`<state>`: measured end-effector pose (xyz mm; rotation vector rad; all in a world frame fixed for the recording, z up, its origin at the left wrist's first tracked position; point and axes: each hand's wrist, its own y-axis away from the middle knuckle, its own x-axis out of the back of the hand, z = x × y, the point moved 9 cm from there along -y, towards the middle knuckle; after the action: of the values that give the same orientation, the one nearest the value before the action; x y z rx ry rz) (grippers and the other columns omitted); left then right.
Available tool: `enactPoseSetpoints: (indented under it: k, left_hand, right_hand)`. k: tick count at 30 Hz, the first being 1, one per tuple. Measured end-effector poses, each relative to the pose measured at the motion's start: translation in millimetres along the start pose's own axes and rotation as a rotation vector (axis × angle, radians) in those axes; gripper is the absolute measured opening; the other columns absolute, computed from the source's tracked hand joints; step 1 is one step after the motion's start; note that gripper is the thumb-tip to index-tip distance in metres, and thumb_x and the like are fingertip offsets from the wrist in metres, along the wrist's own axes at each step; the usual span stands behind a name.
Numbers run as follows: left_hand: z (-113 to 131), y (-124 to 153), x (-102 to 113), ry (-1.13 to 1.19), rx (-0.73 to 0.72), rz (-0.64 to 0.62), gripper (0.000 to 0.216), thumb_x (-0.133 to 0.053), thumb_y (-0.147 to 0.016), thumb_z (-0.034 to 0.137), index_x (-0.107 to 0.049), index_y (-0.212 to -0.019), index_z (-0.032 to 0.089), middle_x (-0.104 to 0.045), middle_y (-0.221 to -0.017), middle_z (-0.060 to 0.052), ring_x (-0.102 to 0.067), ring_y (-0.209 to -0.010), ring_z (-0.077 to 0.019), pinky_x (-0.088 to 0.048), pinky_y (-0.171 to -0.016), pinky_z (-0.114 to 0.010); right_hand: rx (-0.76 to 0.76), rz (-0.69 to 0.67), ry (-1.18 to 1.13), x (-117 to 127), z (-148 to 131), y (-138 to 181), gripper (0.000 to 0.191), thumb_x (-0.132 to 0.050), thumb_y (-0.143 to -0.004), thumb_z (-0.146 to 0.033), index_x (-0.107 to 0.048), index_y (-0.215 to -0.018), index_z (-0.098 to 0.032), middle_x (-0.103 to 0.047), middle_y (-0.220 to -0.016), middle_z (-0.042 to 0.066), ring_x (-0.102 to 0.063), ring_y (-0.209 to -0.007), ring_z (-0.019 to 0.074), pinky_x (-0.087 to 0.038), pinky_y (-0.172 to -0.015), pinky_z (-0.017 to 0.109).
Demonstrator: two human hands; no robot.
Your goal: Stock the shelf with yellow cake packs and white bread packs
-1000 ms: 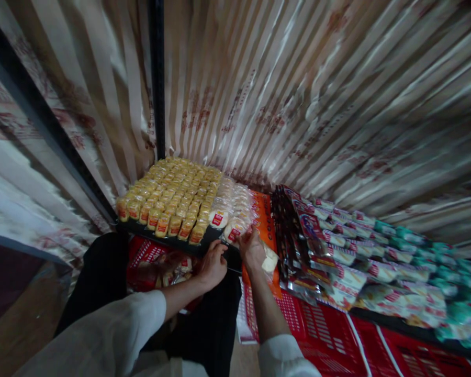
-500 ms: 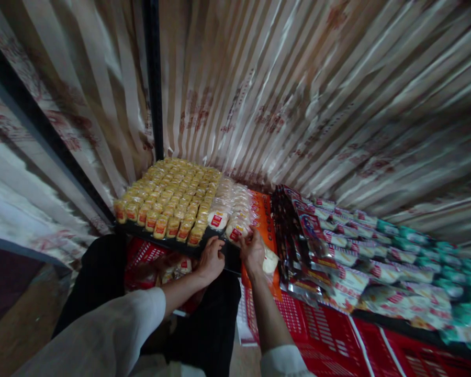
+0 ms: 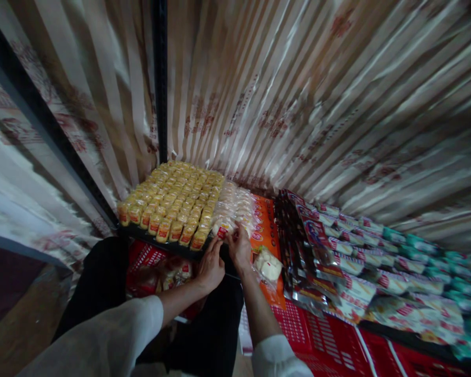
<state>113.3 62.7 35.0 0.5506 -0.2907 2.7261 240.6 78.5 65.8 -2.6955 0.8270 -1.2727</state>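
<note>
At the front of the white rows, a round white bun in clear wrap with a red label (image 3: 222,230) lies between my two hands. My left hand (image 3: 212,266) pinches its lower edge, fingers pressed together. From the right, my right hand (image 3: 239,250) has its fingers closed at the bun's right edge; the fingertips partly hide the contact. More wrapped white buns (image 3: 243,203) line up behind. Just left stand tight rows of yellow wrapped cakes (image 3: 176,201). A loose wrapped white bun (image 3: 269,266) rests on an orange packet (image 3: 264,214) to the right.
Dark and red packets (image 3: 298,235), white packets (image 3: 392,280) and green packets (image 3: 451,275) fill the shelf rightward. Red baskets (image 3: 329,340) stand below, another red basket (image 3: 147,256) near my knees. A dark post (image 3: 162,78) and striped plastic sheeting (image 3: 259,104) rise behind.
Both hands have come closer together. My right hand has shifted left from the right-hand white row to the labelled bun, and my left hand has reached it. The loose bun is now uncovered.
</note>
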Motion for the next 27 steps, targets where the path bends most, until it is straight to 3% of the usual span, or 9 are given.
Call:
enactPoseSetpoints:
  k: [5, 9, 14, 20, 23, 27]
  left_hand:
    - [-6, -10, 0, -0.027, 0.040, -0.026, 0.062, -0.040, -0.068, -0.005, -0.045, -0.129, 0.005, -0.035, -0.144, -0.019, -0.031, -0.135, -0.0230, -0.028, -0.113, -0.041]
    - [-7, -14, 0, -0.016, 0.055, -0.031, 0.064, -0.039, -0.066, -0.007, -0.044, -0.129, 0.001, -0.034, -0.144, -0.021, -0.030, -0.136, -0.0234, -0.026, -0.114, -0.040]
    - [-8, -19, -5, -0.025, 0.025, -0.044, 0.061, -0.038, -0.071, -0.004, -0.043, -0.131, 0.001, -0.033, -0.145, -0.020, -0.027, -0.137, -0.0229, -0.023, -0.115, -0.042]
    - [-16, -22, -7, -0.009, -0.003, -0.023, 0.066, -0.037, -0.070, -0.005, -0.041, -0.134, 0.012, -0.035, -0.146, -0.013, -0.027, -0.137, -0.0194, -0.022, -0.115, -0.042]
    - [-18, -20, -8, -0.010, -0.014, -0.022, 0.065, -0.038, -0.071, -0.003, -0.041, -0.134, 0.010, -0.033, -0.147, -0.015, -0.027, -0.137, -0.0212, -0.024, -0.115, -0.042]
    - [-15, -14, -7, -0.037, -0.029, -0.017, 0.065, -0.039, -0.070, -0.005, -0.041, -0.133, 0.011, -0.028, -0.149, -0.014, -0.025, -0.138, -0.0226, -0.030, -0.112, -0.042]
  right_hand:
    - [0.023, 0.004, 0.058, -11, -9, -8, 0.060, -0.041, -0.085, -0.031, -0.027, -0.142, -0.016, -0.055, -0.116, 0.013, -0.054, -0.100, 0.0220, -0.046, -0.086, 0.037]
    - [0.036, 0.056, 0.153, -9, -14, -7, 0.061, -0.043, -0.084, -0.031, -0.028, -0.141, -0.015, -0.046, -0.124, 0.017, -0.048, -0.112, 0.0262, -0.044, -0.091, 0.040]
    - [0.007, 0.066, 0.184, -13, -12, -1, 0.057, -0.042, -0.084, -0.028, -0.032, -0.139, -0.013, -0.048, -0.113, 0.015, -0.050, -0.102, 0.0256, -0.046, -0.085, 0.040]
    - [0.051, 0.041, 0.200, -21, -17, -5, 0.052, -0.042, -0.084, -0.025, -0.038, -0.135, -0.017, -0.048, -0.112, 0.014, -0.049, -0.103, 0.0248, -0.047, -0.085, 0.040]
    - [0.086, 0.076, 0.194, -10, -18, -2, 0.052, -0.042, -0.086, -0.032, -0.039, -0.135, -0.016, -0.046, -0.120, 0.016, -0.046, -0.111, 0.0259, -0.045, -0.087, 0.040]
    - [0.084, 0.265, 0.227, 35, -4, 15, 0.045, -0.038, -0.089, -0.038, -0.047, -0.128, -0.018, -0.048, -0.124, 0.014, -0.045, -0.114, 0.0250, -0.040, -0.093, 0.042]
